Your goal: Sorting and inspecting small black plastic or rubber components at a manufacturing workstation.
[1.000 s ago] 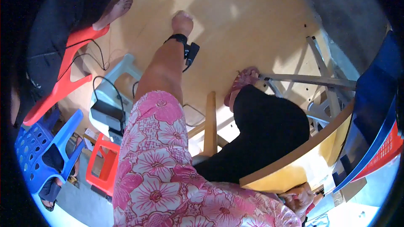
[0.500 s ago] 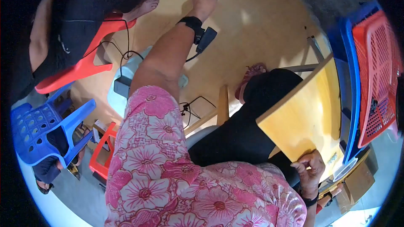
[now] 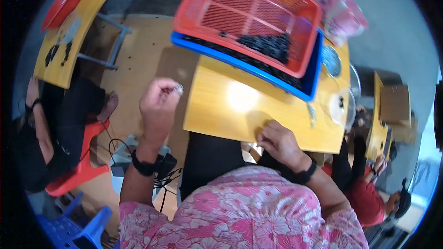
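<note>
My left hand (image 3: 158,106) is raised just left of the yellow table (image 3: 212,101), closed in a pinch. A small silvery piece (image 3: 179,89) shows at its fingertips; its exact kind is too small to tell. My right hand (image 3: 280,144) rests at the near edge of the tabletop with its fingers curled together, and anything inside them is hidden. Beyond my hands, a red plastic basket (image 3: 216,34) sits on a blue tray (image 3: 302,93). Small black pieces (image 3: 267,46) lie heaped in the basket, and more lie in the tray.
Right of the tray are a round dish of small silvery pieces (image 3: 331,61) and a clear bowl (image 3: 342,110). Loose silvery bits (image 3: 311,114) lie nearby. Black cables (image 3: 168,175) hang by my left arm. People sit left and right; a red stool (image 3: 83,166) stands left.
My view has swung toward the table and basket. My left arm, stretched far out before, is now bent with the hand near the table. My right hand stays at the table's edge.
</note>
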`<state>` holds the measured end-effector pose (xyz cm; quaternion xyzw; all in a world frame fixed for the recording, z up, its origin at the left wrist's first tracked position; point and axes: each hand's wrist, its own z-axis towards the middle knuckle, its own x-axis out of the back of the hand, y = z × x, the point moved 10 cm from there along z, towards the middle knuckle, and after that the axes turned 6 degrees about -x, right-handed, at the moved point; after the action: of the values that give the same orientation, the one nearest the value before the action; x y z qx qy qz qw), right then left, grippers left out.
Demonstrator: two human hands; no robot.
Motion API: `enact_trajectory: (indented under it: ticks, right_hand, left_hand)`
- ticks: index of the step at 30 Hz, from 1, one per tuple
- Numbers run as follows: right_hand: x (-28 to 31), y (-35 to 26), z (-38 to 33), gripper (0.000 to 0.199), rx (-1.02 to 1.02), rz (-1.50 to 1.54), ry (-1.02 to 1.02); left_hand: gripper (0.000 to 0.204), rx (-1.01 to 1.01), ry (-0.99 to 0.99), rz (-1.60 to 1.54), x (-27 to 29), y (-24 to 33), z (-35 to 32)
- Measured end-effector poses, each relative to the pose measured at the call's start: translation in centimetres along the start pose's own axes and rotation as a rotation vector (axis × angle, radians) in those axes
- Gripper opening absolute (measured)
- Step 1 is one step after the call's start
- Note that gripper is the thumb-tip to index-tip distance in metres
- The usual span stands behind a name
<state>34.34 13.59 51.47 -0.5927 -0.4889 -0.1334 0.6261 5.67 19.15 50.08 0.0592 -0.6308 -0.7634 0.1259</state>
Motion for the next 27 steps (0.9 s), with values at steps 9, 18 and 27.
enact_trajectory:
  ticks: [9,18,27]
  right_hand:
    - [4.5,2.6,-7.2,0.020,-0.044,0.167,0.149]
    - [8.5,11.3,-15.8,0.013,-0.386,0.353,0.535]
    - [13.2,14.1,-20.4,0.034,-0.416,-0.088,1.092]
  left_hand:
    - [0.011,-0.431,-0.721,0.163,-19.7,7.8,-7.8]
    - [0.010,-0.472,-0.703,0.358,-27.7,5.9,-9.3]
    - [0.034,-0.559,-0.437,0.413,-21.2,8.4,-8.6]
